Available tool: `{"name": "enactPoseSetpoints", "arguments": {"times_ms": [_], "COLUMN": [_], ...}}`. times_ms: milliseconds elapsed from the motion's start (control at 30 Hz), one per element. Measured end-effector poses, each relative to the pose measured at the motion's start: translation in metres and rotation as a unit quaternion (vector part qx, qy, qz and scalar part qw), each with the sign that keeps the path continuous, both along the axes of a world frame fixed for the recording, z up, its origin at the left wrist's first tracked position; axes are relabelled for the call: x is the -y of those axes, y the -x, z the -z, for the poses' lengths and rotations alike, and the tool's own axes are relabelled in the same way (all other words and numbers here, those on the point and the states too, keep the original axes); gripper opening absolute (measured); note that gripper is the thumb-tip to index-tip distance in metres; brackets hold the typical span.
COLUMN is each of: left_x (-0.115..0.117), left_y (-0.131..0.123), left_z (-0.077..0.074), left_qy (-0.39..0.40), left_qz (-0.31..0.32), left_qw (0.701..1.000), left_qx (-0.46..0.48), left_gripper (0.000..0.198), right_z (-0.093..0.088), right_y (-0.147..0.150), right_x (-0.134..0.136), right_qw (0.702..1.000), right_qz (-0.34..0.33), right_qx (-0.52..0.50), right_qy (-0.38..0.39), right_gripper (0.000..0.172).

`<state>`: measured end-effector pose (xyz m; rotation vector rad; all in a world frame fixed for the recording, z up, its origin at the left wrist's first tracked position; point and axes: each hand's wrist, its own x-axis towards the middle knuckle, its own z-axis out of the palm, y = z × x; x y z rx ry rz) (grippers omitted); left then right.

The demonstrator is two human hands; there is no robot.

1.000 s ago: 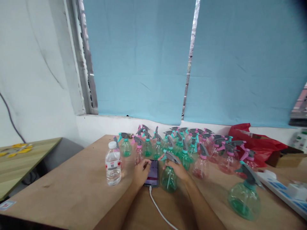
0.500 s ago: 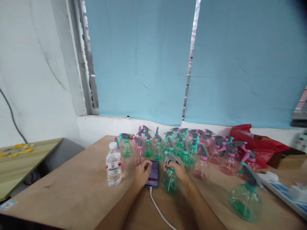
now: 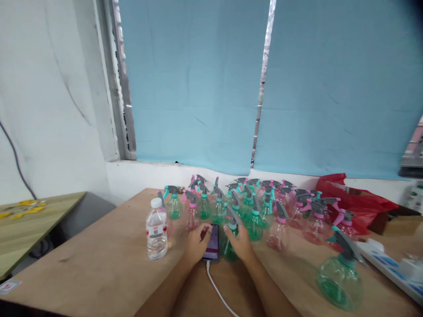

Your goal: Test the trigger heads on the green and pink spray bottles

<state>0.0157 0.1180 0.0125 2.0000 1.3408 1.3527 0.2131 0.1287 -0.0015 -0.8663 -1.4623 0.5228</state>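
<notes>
My left hand (image 3: 197, 243) rests over the left edge of a phone (image 3: 213, 246), its fingers curled and thumb and forefinger tips close together. I see nothing between them. The phone lies flat, screen up, with a white cable (image 3: 216, 286) plugged into its near end. Just right of it, my right hand (image 3: 242, 242) is around the neck of a green spray bottle (image 3: 228, 250) with a grey trigger head, thumb on the near left side. The hand hides part of this upright bottle. Several green and pink spray bottles (image 3: 254, 226) stand close behind.
A clear water bottle (image 3: 157, 235) with a white cap stands left of my hands. Another green spray bottle (image 3: 340, 281) is at the near right, beside a white power strip (image 3: 385, 259). A red plastic bag (image 3: 357, 204) and a cardboard box (image 3: 401, 222) lie behind.
My right hand has come down from the trigger head to the neck, and the green spray bottle has shifted slightly away and left. My left hand has moved a little right over the phone.
</notes>
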Motion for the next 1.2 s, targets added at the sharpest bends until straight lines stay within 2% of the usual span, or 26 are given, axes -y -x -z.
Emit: {"name": "enactPoseSetpoints", "arguments": {"times_ms": [100, 200, 333, 433, 533, 700, 833, 1033, 1133, 1200], "left_x": [0.003, 0.008, 0.014, 0.015, 0.014, 0.011, 0.005, -0.007, -0.013, -0.017], "left_y": [-0.002, -0.002, 0.001, 0.003, 0.002, 0.001, 0.004, 0.013, 0.014, 0.014], "left_z": [-0.001, -0.004, -0.008, -0.010, -0.009, -0.007, -0.009, -0.009, -0.002, 0.003], "left_qy": [-0.009, -0.026, -0.074, -0.096, -0.105, -0.129, -0.154, -0.165, -0.134, -0.121], "left_qz": [0.022, 0.052, 0.114, 0.168, 0.171, 0.055, -0.087, -0.282, -0.344, -0.361], "left_qw": [1.000, 0.998, 0.990, 0.977, 0.974, 0.981, 0.982, 0.945, 0.930, 0.925], "left_qx": [-0.008, -0.022, -0.046, -0.084, -0.105, -0.131, -0.068, -0.004, 0.001, -0.005], "left_gripper": [0.032, 0.044, 0.070, 0.097, 0.110, 0.083, 0.070, 0.071, 0.074, 0.074], "right_z": [0.002, -0.001, -0.004, -0.002, 0.002, 0.009, 0.007, 0.002, 0.002, 0.002], "right_y": [0.002, 0.001, 0.007, 0.017, 0.025, 0.023, 0.015, 0.008, 0.007, 0.007], "right_x": [0.002, 0.006, 0.014, 0.021, 0.023, 0.014, 0.007, 0.004, 0.003, 0.003], "right_qw": [0.999, 0.995, 0.992, 0.994, 0.997, 0.998, 0.997, 0.992, 0.992, 0.992], "right_qz": [0.053, 0.084, 0.077, 0.072, 0.048, 0.047, 0.025, 0.057, 0.073, 0.078], "right_qx": [0.000, -0.021, -0.068, -0.063, -0.048, -0.051, -0.074, -0.103, -0.097, -0.090], "right_qy": [-0.013, -0.041, -0.071, -0.060, -0.044, -0.014, -0.026, -0.036, -0.037, -0.036], "right_gripper": [0.035, 0.026, 0.022, 0.022, 0.029, 0.041, 0.047, 0.043, 0.042, 0.041]}}
